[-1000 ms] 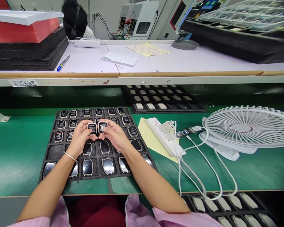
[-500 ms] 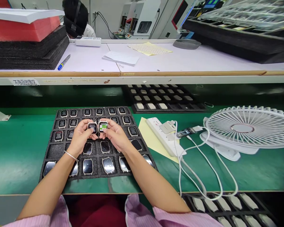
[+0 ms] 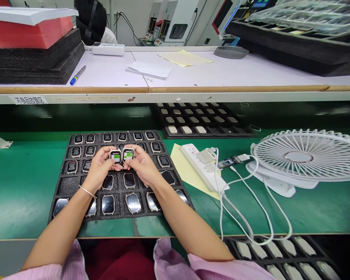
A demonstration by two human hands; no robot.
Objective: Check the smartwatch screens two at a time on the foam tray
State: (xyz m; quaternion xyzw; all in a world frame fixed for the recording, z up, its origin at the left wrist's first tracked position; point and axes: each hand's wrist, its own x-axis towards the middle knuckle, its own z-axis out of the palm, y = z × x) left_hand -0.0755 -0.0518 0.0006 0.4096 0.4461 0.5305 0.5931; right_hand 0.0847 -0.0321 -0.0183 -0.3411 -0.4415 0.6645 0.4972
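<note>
My left hand [image 3: 102, 163] is closed on a smartwatch body [image 3: 115, 156], its screen lit with a green and white pattern. Right beside it, my right hand [image 3: 140, 163] grips a second smartwatch body [image 3: 128, 154], whose screen shows a similar green pattern. Both are held side by side over a dark foam tray [image 3: 119, 202], with a thumb at the lower part of each. The tray's pockets hold several more watch bodies; those in the far rows have lit text, while the near ones, such as this watch [image 3: 108, 205], are dark. My hands hide some middle pockets.
To the right lie a white power strip [image 3: 204, 167] on yellow paper, looping white cables and a white fan [image 3: 299, 156]. Behind, under the shelf [image 3: 175, 88], sits another black tray [image 3: 204, 134] of pale pieces. Foam stacks [image 3: 32, 64] stand on the shelf; a person's head [image 3: 90, 19] shows beyond.
The left-hand watch's screen has gone from dark with text to green and white. Both watches have shifted slightly to the right, still in the same hands.
</note>
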